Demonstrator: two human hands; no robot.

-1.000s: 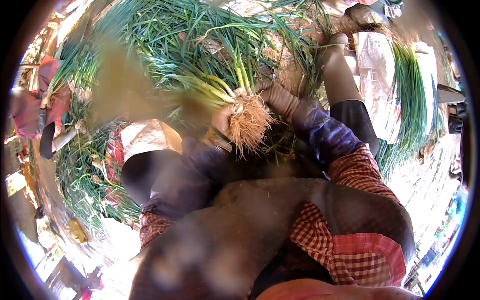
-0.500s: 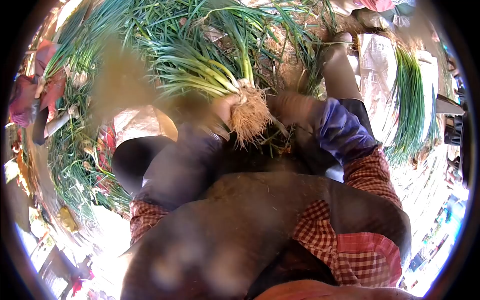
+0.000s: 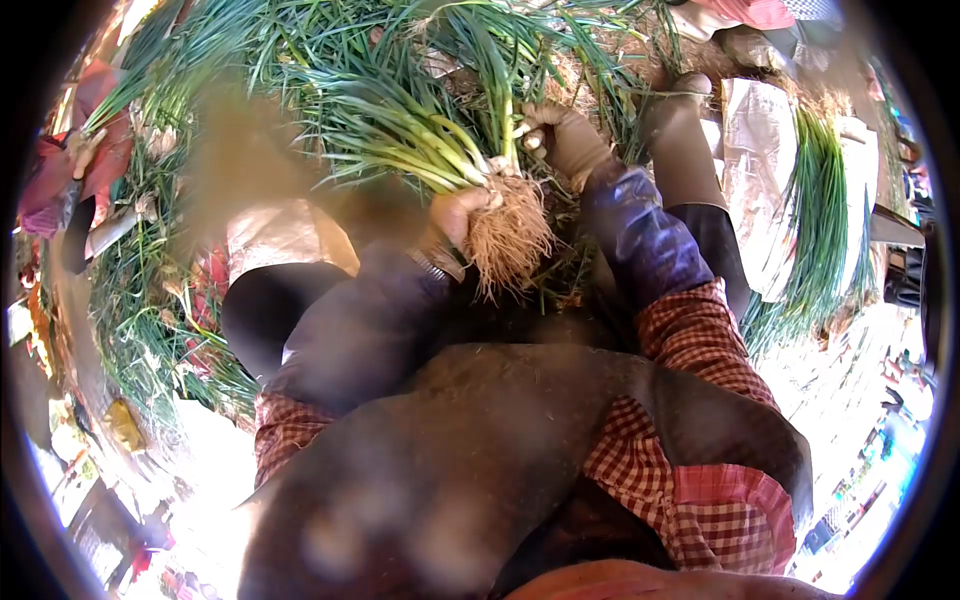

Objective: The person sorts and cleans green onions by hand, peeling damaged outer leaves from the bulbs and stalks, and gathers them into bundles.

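Note:
My left hand [image 3: 458, 217] is wrapped round the base of a bunch of spring onions [image 3: 510, 230], just above its thick tuft of pale roots. The green leaves of the bunch fan out up and to the left, and one stalk stands more upright on the right. My right hand [image 3: 568, 143], in a light glove, is by that upright stalk. Its fingers are curled closed at the stalk's side; whatever lies between them is too small to make out.
Loose spring onions [image 3: 250, 45] cover the ground ahead and to the left. On the right, a neat bundle of spring onions [image 3: 820, 200] lies over a pale sack [image 3: 755, 150]. Another person's hand [image 3: 85, 150] shows at the far left, near a blade.
My right hand has moved up and inward, from a blur right of the roots to the upright stalk. The left hand keeps its hold on the bunch, almost in place.

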